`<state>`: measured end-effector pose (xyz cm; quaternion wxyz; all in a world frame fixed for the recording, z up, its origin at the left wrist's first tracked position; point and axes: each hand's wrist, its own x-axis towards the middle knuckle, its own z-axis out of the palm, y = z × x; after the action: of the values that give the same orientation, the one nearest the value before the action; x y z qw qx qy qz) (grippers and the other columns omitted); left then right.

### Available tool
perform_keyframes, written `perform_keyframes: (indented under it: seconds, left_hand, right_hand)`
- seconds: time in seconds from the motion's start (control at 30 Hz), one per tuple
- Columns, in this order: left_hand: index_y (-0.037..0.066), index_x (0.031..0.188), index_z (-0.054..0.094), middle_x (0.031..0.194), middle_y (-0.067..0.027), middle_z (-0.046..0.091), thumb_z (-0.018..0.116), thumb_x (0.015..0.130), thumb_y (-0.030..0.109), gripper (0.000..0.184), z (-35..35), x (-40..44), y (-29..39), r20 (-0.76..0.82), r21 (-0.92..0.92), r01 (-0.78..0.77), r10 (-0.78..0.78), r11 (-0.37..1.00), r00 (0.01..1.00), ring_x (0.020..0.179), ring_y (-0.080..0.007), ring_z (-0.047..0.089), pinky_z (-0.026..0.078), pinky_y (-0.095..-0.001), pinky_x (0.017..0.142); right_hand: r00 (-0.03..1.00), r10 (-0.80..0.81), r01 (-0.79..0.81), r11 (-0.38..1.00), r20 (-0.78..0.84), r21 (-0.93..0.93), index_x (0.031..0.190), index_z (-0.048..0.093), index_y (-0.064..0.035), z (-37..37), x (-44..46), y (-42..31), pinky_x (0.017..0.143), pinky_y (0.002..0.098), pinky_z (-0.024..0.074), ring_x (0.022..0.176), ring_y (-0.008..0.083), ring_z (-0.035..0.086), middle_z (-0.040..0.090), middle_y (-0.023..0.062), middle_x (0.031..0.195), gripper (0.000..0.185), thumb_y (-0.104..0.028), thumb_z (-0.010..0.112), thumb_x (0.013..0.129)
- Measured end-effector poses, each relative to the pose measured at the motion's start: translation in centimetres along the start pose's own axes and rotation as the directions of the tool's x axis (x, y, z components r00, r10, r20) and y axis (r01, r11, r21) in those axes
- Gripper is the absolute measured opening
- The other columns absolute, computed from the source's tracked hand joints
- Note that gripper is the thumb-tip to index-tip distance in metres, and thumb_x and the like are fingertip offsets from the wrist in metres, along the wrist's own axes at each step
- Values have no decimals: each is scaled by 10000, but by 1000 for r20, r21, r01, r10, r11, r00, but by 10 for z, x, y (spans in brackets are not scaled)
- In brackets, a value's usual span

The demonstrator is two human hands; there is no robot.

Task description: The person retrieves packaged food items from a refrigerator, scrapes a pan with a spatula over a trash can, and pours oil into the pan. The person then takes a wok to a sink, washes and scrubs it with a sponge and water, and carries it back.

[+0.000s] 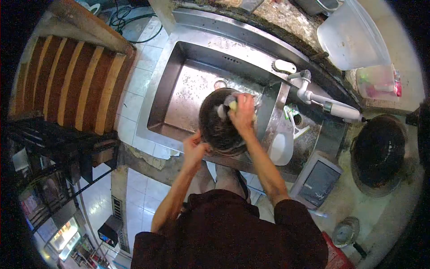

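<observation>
A dark, round wok [217,127] is tilted over the front of the steel sink [179,45], with its inside facing up and wet-looking. My left hand [195,151] has its fingers closed on the wok's near left rim. Inside the wok, my right hand [243,112] presses a scrubbing sponge [232,106] to the surface. Some yellow and grey of the sponge shows at my fingertips; the rest is covered by the hand. Whitish suds lie beside it.
A white brush [285,67] sits on the sink's back ledge, near a white pipe tap [304,92]. The smaller basin at right holds a white scoop-like piece [281,149]. Further right are a grey-framed panel [319,181] and another blackened wok [380,150]. Wooden slats [67,83] stand left.
</observation>
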<state>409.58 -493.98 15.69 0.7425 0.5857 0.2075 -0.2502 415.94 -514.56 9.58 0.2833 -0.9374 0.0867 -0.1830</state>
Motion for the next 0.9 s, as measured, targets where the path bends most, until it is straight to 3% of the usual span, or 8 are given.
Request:
perform_keyframes:
  seconds: [0.1,0.2,0.3,0.4,0.5,0.6,0.8,0.9]
  left_hand:
    - [-40,1062,636,917,-53,669,495,673,-137,425,-4,14,-6,-21,-3,-9,9,1000,1000,746,-109,609,473,-251,530]
    - [-58,1082,622,965,-57,664,498,667,-137,440,-18,7,3,5,21,-59,59,998,998,825,-130,620,490,-258,631]
    - [-57,1114,616,1014,-68,660,495,645,-154,495,10,-11,7,-10,22,-169,169,985,986,875,-147,608,475,-260,780]
    - [-42,1130,619,1021,-75,661,497,637,-160,522,4,6,-17,-34,4,-53,53,999,998,806,-146,613,492,-259,705]
    - [-33,1136,622,1020,-80,663,482,648,-155,522,-7,-12,-4,-6,-23,-24,24,999,1000,685,-132,605,457,-231,523]
    - [-44,1155,611,1001,-73,668,474,640,-161,546,-3,-21,-1,-107,38,-47,51,998,993,665,-117,599,437,-223,489]
    - [-30,1104,632,916,-61,672,477,634,-155,510,-10,-10,-15,-32,14,-71,71,997,997,651,-101,583,438,-234,508]
    - [-28,1049,643,846,-50,658,521,671,-97,403,-19,-14,-27,-50,100,-40,45,994,998,629,-102,570,435,-249,511]
  right_hand:
    - [986,-73,-17,845,148,534,1008,560,-53,18,-36,-49,821,421,438,919,363,516,491,169,930,403,-32,599,607]
    - [915,-205,94,946,348,311,1006,589,-72,11,-52,-3,790,455,455,883,354,533,504,165,933,394,-31,651,619]
    - [954,145,-120,987,264,-110,1040,553,-87,6,-22,16,774,476,456,924,361,532,512,162,1016,449,-55,729,628]
    - [959,-135,12,898,248,441,977,599,-96,0,-55,-40,768,471,458,923,358,534,505,161,989,382,-33,726,623]
    - [861,-123,8,973,493,229,955,618,-104,23,-63,14,760,470,459,915,359,535,509,155,978,363,-35,718,614]
    - [986,-83,97,991,146,-90,1008,617,-148,2,-21,48,751,468,459,904,354,535,506,135,947,439,-59,720,590]
    - [814,-341,260,938,470,231,1193,571,-140,4,-67,32,973,456,419,1173,382,464,486,186,1252,640,-77,756,583]
    - [986,-74,75,997,152,-2,1171,555,-73,10,-27,64,929,444,432,1078,378,504,519,185,1132,604,-82,751,600]
